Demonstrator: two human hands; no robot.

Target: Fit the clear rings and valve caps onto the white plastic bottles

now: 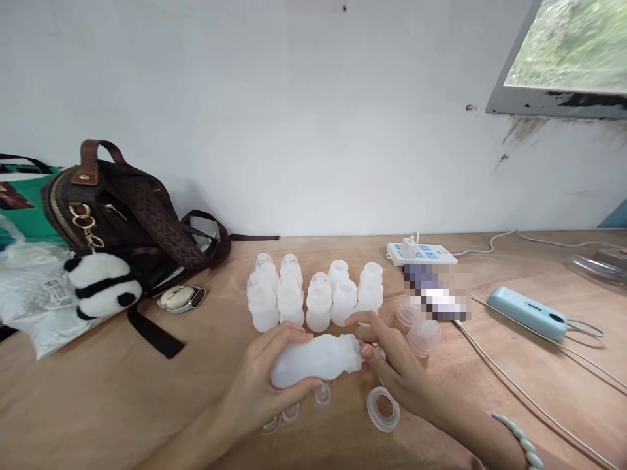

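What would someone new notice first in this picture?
Probably the white bottle at lower centre, held sideways in the left hand with the right hand at its neck. Just beyond stands a cluster of upright bottles. On the left, a panda plush rests against a dark backpack.

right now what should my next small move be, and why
Probably hold the bottle steady in your left hand and work at its mouth before reaching for the loose ring: your right hand is at the mouth, while the ring lies apart.
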